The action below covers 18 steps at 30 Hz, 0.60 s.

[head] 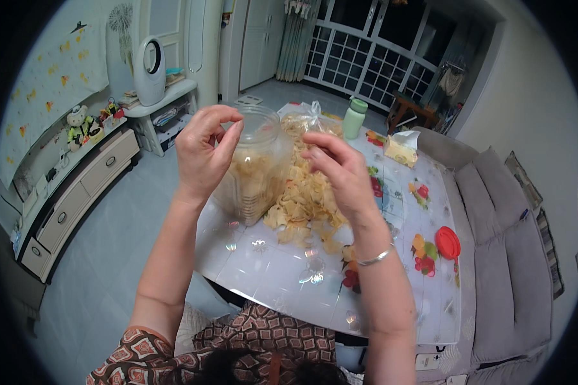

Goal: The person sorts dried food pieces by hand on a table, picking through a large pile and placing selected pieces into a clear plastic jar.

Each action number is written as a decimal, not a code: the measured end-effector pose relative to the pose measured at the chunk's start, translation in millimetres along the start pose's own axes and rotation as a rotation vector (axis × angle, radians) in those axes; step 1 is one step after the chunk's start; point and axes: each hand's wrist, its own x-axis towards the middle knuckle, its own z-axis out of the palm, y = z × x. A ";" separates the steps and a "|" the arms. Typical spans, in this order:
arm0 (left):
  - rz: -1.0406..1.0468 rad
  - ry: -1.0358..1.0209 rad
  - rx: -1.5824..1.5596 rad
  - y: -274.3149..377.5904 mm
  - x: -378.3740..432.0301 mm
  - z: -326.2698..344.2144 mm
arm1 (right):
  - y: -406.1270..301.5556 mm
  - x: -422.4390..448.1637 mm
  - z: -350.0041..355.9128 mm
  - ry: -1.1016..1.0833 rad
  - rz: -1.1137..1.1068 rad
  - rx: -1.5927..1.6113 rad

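Note:
My left hand point(207, 151) is raised in front of a clear plastic jar point(255, 192), its thumb and index fingertips nearly meeting. No object shows between them. The jar is open at the top and partly filled with thin, pale yellow dried slices. My right hand point(339, 175), slightly blurred, hovers with curled fingers above a heap of the same slices point(308, 202) lying on the table right of the jar. Its thumb and fingertips overlap the heap in view, so a thin slice in its grasp cannot be made out. Behind the heap is a knotted clear plastic bag point(313, 124) of slices.
A green bottle point(355, 118) and a tissue pack point(401, 150) stand toward the table's far right. On the right side of the patterned table point(289, 284) lies a red lid point(448, 242). A grey sofa point(510, 269) borders the right; a low cabinet point(82, 202) lines the left wall.

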 end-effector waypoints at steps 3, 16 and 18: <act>-0.060 0.008 -0.058 21.3 -12.4 11.0 | 18.2 -39.2 -45.1 0.086 0.149 -0.112; -0.232 -0.613 -0.236 45.6 -109.5 110.7 | 72.9 -101.4 -77.8 -0.098 0.085 -0.799; -0.184 -0.663 -0.194 34.2 -117.5 110.1 | 82.9 -105.1 -78.4 -0.127 -0.025 -0.906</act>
